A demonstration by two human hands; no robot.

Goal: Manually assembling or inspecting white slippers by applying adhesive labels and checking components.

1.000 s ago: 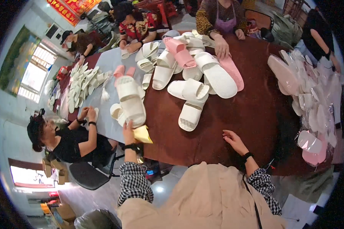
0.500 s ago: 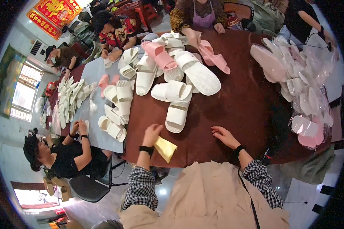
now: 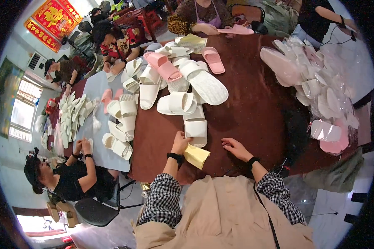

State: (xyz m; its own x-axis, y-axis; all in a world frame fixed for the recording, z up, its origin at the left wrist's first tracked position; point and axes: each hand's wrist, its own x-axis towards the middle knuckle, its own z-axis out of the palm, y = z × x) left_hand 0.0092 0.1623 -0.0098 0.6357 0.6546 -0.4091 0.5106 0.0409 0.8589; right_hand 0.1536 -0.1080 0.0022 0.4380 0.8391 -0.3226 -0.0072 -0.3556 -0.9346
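Note:
My left hand (image 3: pixel 180 143) is closed on a folded yellow cloth (image 3: pixel 196 156), which sticks out to the right over the brown table. Its fingertips are beside the nearest white slipper (image 3: pixel 196 130); whether they touch it I cannot tell. My right hand (image 3: pixel 236 150) holds nothing; its fingers are stretched out, low over the table to the right of that slipper. Beyond my hands, a heap of white slippers has a white slipper (image 3: pixel 176 103) lying crosswise, a large one (image 3: pixel 204 82) sole up, and a pink slipper (image 3: pixel 163 66) on top.
The brown table (image 3: pixel 253 112) carries bagged white and pink slippers (image 3: pixel 320 87) on the right. A pink slipper (image 3: pixel 213 60) lies at the far side, where a co-worker holds another pink slipper (image 3: pixel 237 30). Co-workers sit along the light-blue tabletop (image 3: pixel 108 153) at left; a chair (image 3: pixel 96 211) stands there.
My left hand has moved right and forward with the yellow cloth, up to the nearest white slipper. Across the table, a co-worker has drawn one pink slipper away from the pair.

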